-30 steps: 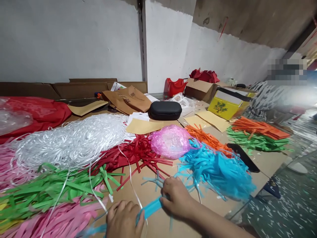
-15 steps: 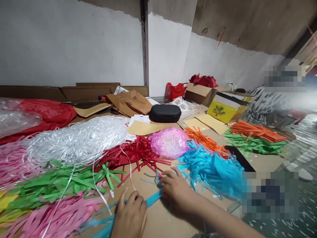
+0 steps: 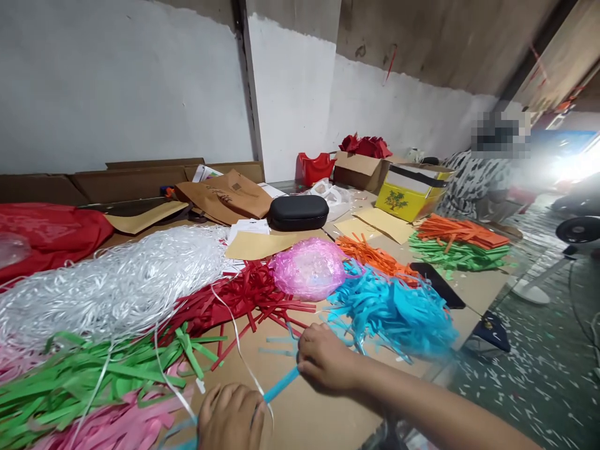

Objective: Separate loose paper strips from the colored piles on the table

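Observation:
A narrow bundle of blue strips (image 3: 282, 384) stretches between my two hands, low over the brown cardboard tabletop. My right hand (image 3: 324, 357) is closed round its far end, where loose blue ends stick out past the fingers. Nearer the bottom edge, my left hand (image 3: 230, 417) is closed over the other part, and blue ends trail out to its left. A thin white ribbon (image 3: 239, 344) runs down beside my left hand. Right of my right hand lies a large pile of blue strips (image 3: 394, 309).
Red strips (image 3: 248, 290), green strips (image 3: 107, 369), pink strips (image 3: 126, 425) and a white ribbon heap (image 3: 140, 269) lie left. Beyond are a pink plastic-wrapped roll (image 3: 308, 269), black case (image 3: 299, 212) and yellow box (image 3: 412, 194). A person (image 3: 473, 181) is at the back right.
The view has turned to the right. My right hand's fingers, partly spread before, are now folded round the blue strips. My left hand has shifted slightly lower in the view.

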Available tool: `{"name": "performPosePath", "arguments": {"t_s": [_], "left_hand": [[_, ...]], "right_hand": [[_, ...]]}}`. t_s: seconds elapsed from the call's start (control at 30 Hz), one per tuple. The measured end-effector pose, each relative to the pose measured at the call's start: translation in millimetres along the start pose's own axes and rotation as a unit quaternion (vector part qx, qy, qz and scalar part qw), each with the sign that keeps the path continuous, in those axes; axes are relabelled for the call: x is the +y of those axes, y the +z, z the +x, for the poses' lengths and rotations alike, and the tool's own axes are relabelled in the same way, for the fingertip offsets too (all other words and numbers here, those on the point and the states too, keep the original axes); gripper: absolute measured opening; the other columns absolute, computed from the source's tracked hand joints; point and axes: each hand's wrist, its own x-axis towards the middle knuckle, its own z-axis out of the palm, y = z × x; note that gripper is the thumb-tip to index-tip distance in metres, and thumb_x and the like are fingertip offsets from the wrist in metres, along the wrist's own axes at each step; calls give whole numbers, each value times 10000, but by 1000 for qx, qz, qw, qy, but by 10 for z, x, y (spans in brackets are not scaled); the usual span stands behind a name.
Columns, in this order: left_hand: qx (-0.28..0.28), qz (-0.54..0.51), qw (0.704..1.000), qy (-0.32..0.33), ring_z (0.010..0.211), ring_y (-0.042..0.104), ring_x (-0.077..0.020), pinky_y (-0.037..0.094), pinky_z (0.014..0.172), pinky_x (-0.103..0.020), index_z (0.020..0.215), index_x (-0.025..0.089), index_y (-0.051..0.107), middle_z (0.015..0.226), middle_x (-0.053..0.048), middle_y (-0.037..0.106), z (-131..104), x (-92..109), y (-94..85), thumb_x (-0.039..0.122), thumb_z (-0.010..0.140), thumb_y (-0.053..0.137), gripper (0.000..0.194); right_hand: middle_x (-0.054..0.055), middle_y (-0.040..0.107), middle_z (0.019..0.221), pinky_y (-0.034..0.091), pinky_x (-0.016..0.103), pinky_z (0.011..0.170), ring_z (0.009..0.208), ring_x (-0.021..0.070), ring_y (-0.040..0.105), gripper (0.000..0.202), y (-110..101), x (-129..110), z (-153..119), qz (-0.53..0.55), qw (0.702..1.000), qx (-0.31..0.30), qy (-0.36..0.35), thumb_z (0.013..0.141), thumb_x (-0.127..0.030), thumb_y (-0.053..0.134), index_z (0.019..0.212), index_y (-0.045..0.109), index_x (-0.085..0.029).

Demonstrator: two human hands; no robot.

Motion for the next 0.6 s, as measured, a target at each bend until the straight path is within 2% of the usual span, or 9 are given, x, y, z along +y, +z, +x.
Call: {"name": "performPosePath", "arguments": {"t_s": [0.1, 0.2, 0.3, 0.37, 0.4, 0.47, 0.6], "left_hand": [[-23, 11, 998, -59, 812, 638, -219, 313, 917, -439, 781, 246, 642, 770, 30, 691, 42, 78, 30, 239, 897, 558, 144], [-23, -1, 993, -119, 829, 618, -233, 348, 908, -459, 784, 232, 655, 775, 2, 685, 63, 149, 24, 193, 889, 534, 164], [18, -52, 995, -83, 910, 611, -212, 345, 981, -444, 902, 299, 700, 850, 24, 707, 47, 160, 22, 87, 861, 527, 276], [47, -63, 996, -44, 970, 601, -216, 317, 1041, -448, 932, 349, 717, 891, 33, 725, 34, 154, 35, 47, 832, 528, 371], [57, -62, 996, -32, 979, 596, -222, 305, 1060, -455, 921, 347, 723, 896, 30, 732, 34, 155, 43, 57, 824, 540, 357], [67, -62, 996, -24, 978, 593, -232, 290, 1080, -468, 913, 317, 727, 900, 13, 740, 48, 167, 54, 122, 824, 575, 263], [51, -64, 995, -54, 963, 610, -234, 288, 1089, -479, 840, 283, 703, 849, 25, 728, 91, 214, 38, 220, 834, 630, 96]], "right_hand": [[36, 690, 892, 352, 337, 758, 874, 210, 581, 65, 14, -17, 59, -4, 1000, 0, 15, 834, -254, 733, 850, 708, -197], [51, 702, 960, 354, 357, 784, 907, 218, 591, 152, 14, -26, 45, -4, 1000, 10, 22, 825, -265, 737, 956, 700, -199], [14, 726, 1100, 320, 424, 937, 1072, 220, 582, 105, -15, -22, -3, -27, 996, 24, -85, 898, -298, 702, 984, 690, -239], [-14, 742, 1107, 274, 457, 1017, 1127, 205, 570, 75, -36, -27, -17, -75, 981, 43, -173, 971, -296, 640, 990, 682, -237], [-13, 749, 1087, 261, 464, 1044, 1126, 194, 573, 94, -43, -31, -15, -102, 973, 52, -201, 1003, -280, 601, 1018, 676, -227], [-15, 757, 1051, 258, 455, 1067, 1113, 170, 581, 122, -55, -41, 6, -131, 966, 56, -214, 1029, -232, 554, 1048, 673, -217], [-40, 755, 1104, 282, 422, 1040, 1163, 156, 573, 50, -79, -44, 46, -92, 975, 36, -200, 950, -270, 679, 939, 681, -222]]}}
